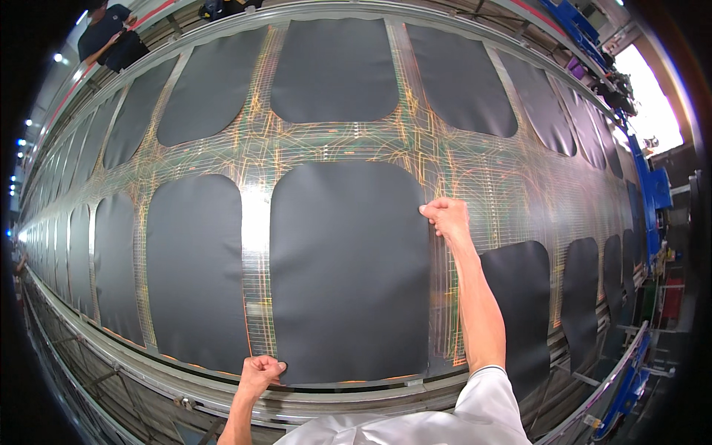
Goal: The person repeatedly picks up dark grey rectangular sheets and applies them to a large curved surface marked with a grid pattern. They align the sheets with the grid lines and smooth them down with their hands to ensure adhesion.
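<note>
A large dark grey sheet [348, 274] with two rounded far corners lies in front of me on a long table [475, 174] marked with many coloured lines. At the sheet's near left corner my left hand [259, 373] is closed, thumb and fingers pinching the edge. My right hand [448, 216] is closed in a pinch on the right edge of the same sheet, below its rounded far corner. The sheet looks mostly flat, with faint ripples on its surface.
Similar dark sheets run in two rows; one lies to the left [196, 267], and another to the right [517, 304] hangs past the near edge. Metal rails [178, 397] line the table's near side. A person [105, 37] stands across the far left. Blue machinery [653, 193] is at the right end.
</note>
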`<state>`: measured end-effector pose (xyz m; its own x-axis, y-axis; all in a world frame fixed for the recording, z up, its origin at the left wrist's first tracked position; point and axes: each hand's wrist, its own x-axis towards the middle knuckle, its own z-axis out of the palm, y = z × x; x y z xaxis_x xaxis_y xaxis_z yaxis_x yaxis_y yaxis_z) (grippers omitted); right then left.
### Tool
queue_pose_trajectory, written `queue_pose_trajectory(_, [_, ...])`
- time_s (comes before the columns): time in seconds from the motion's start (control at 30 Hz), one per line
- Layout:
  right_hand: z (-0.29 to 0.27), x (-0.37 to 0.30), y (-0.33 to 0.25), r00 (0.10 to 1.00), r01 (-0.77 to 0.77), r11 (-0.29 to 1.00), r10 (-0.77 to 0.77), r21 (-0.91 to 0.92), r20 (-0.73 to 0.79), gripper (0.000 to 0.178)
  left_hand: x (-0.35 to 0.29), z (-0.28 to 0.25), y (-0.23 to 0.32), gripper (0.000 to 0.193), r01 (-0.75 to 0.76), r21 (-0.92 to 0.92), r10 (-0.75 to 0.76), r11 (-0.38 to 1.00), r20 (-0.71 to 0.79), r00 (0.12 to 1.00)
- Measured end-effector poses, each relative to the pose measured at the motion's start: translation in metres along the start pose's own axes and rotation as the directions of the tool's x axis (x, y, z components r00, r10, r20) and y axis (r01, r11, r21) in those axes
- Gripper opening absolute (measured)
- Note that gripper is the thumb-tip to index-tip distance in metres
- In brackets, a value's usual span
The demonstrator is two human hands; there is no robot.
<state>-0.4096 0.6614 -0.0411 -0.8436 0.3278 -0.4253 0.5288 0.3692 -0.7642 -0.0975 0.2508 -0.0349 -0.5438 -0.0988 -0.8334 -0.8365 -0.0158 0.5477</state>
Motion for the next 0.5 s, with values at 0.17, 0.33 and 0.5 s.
queue_pose_trajectory(0.17, [0.0002,-0.0025,-0.0024,1.000,0.007,1.000,-0.007,0.021,0.019,0.014,-0.0005,-0.0001,0.0019,0.019,0.007,0.025,-0.007,1.000,-0.003,1.000])
queue_pose_trajectory(0.33, [0.0020,-0.0019,-0.0028,1.000,0.005,0.999,-0.007,0.037,0.030,0.014,-0.0020,-0.0018,0.0045,0.019,0.015,0.042,-0.015,0.999,0.001,1.000])
queue_pose_trajectory(0.5, [0.0025,-0.0017,-0.0038,0.999,-0.002,0.999,0.001,0.039,0.035,0.014,0.0009,-0.0045,-0.0005,0.020,0.009,0.030,-0.010,1.000,0.019,1.000])
